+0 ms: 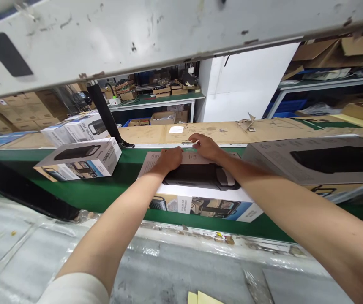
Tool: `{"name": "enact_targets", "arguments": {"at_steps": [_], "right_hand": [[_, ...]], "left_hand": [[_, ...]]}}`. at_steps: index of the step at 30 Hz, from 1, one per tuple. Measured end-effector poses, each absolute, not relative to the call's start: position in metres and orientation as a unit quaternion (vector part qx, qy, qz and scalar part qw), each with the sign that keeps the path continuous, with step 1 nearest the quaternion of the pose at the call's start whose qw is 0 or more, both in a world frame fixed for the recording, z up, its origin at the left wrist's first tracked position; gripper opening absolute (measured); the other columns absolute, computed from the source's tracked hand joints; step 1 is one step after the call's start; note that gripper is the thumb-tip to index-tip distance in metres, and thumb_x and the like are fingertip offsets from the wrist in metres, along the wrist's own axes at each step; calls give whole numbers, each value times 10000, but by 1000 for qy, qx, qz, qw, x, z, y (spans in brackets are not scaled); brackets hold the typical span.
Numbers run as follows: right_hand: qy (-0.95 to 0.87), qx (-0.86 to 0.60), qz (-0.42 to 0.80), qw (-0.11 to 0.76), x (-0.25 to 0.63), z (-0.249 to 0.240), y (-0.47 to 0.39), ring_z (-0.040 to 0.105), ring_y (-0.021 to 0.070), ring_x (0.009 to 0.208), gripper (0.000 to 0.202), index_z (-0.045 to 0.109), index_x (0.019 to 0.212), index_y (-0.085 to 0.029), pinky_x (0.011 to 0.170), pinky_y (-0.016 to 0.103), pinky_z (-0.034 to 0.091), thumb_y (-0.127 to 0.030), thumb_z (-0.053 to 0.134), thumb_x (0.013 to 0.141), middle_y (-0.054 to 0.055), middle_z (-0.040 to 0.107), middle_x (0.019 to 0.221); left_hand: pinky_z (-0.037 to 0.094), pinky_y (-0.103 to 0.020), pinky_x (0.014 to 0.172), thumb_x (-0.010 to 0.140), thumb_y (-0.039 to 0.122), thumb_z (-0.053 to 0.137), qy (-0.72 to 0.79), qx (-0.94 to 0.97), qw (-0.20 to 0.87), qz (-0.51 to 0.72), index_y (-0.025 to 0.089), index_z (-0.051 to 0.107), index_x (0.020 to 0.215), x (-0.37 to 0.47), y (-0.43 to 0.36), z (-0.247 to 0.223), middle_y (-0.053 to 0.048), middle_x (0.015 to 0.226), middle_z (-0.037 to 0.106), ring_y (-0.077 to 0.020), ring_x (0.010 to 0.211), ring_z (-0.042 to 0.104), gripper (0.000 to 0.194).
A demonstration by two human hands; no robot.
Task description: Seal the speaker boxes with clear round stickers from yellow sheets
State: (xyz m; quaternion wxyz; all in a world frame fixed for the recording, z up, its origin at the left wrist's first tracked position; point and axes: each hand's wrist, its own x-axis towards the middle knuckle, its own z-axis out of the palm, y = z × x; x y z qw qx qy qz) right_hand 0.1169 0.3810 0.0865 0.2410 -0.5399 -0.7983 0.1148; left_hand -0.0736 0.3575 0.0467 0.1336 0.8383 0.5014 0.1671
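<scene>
A printed retail box point(200, 190) with a black speaker-like product pictured on its top lies on the green conveyor belt point(105, 196), in front of me. My left hand point(170, 158) rests at the box's far top edge, its fingers curled and pressed together; what they hold, if anything, is hidden. Just right of it, my right hand point(205, 145) hovers over the same far edge, thumb and bent fingers a little apart, with nothing clearly visible in them. A small pale patch shows between the two hands, too blurred to name.
Similar boxes stand on the belt to the left point(80, 158) and right point(320, 160). A black post point(105, 109) rises beyond the belt, and a white beam point(156, 38) crosses overhead. Cardboard point(213, 131) lines the far ledge. Yellow paper point(202, 298) lies at the near edge.
</scene>
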Motion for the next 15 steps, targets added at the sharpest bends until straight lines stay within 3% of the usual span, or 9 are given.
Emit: {"name": "enact_targets", "arguments": {"at_steps": [3, 6, 10, 12, 15], "right_hand": [[-823, -509, 70, 243, 112, 86, 363, 625, 323, 1154, 308, 702, 1112, -210, 1066, 514, 471, -154, 563, 843, 125, 707, 1175], [-862, -458, 62, 209, 107, 76, 339, 621, 365, 1216, 361, 697, 1204, -203, 1105, 555, 442, -218, 565, 869, 146, 724, 1218], [-874, -459, -12, 160, 114, 52, 340, 626, 429, 1237, 550, 546, 1420, -89, 1069, 590, 451, -332, 530, 927, 267, 672, 1311], [-868, -475, 4, 145, 114, 42, 356, 647, 452, 1197, 599, 544, 1415, -91, 1024, 584, 473, -398, 591, 904, 282, 689, 1272], [-827, -532, 68, 168, 106, 40, 378, 722, 451, 961, 636, 629, 1292, -127, 854, 576, 525, -582, 665, 848, 263, 757, 1045]], "left_hand": [[390, -552, 1095, 1051, 176, 283, 500, 839, 137, 165, 138, 575, 1244, -75, 357, 47, -188, 1348, 666, -318, 1290, 600, 352], [386, -548, 1105, 1031, 136, 322, 507, 838, 136, 147, 123, 579, 1245, -77, 349, 53, -203, 1365, 649, -324, 1303, 591, 335], [399, -478, 1123, 1025, 163, 392, 516, 838, 134, 117, 139, 585, 1272, -80, 343, 57, -161, 1406, 638, -282, 1327, 577, 314], [399, -476, 1128, 1050, 214, 353, 518, 836, 134, 118, 151, 559, 1321, -84, 346, 53, -141, 1418, 636, -270, 1330, 575, 346], [414, -493, 1111, 1074, 250, 258, 515, 835, 144, 131, 179, 484, 1423, -90, 349, 48, -120, 1409, 651, -265, 1296, 602, 421]]}}
